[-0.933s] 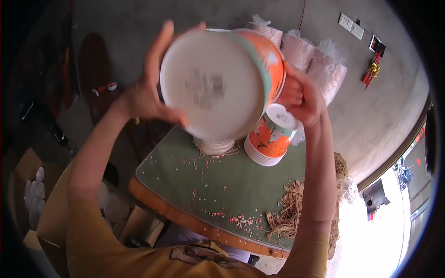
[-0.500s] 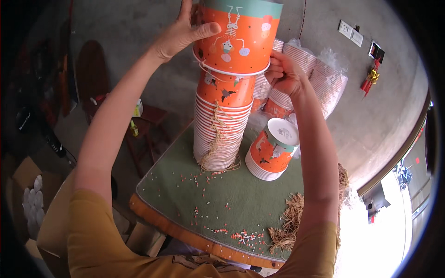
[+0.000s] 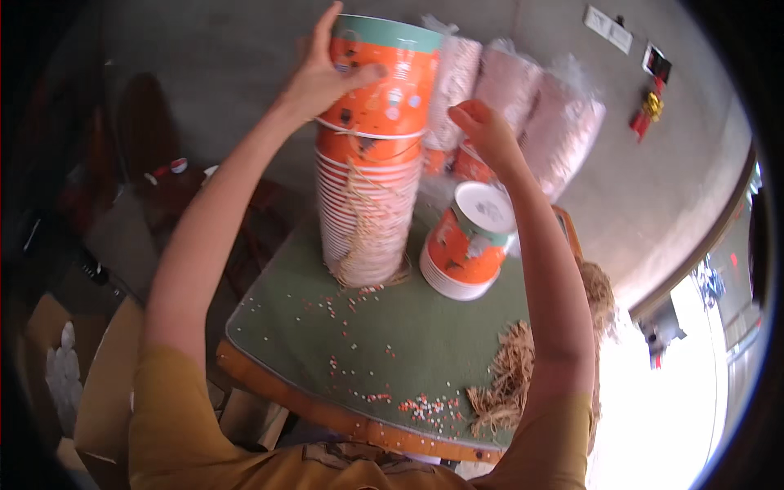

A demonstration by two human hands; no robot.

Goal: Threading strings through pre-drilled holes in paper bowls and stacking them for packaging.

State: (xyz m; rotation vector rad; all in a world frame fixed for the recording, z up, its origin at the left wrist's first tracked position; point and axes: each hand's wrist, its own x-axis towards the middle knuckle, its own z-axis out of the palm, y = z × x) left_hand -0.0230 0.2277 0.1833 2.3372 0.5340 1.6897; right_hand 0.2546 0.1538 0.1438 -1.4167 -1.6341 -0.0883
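Observation:
A tall stack of orange paper buckets (image 3: 367, 192) with pale rims stands upside down on the green-covered table (image 3: 302, 351), rope handles hanging down its front. My left hand (image 3: 331, 77) grips the topmost orange paper bucket (image 3: 384, 94), which has a teal band, thumb across its front and fingers at its far left side. This bucket sits over the stack, its rim low around the one beneath. My right hand (image 3: 488, 135) is off to the right of the bucket, apart from it, fingers curled together; whether anything is in them is hidden.
A shorter stack of upside-down buckets (image 3: 465, 249) stands to the right. Behind are plastic-wrapped bucket stacks (image 3: 506, 94) against the wall. Brown rope handles (image 3: 506, 380) lie by my right arm, and small red and white beads (image 3: 433, 408) are scattered near the front edge.
The top bucket has come down onto the stack, with my left hand still on it. My right hand has left its rim and moved away from it. The whole view has shifted slightly.

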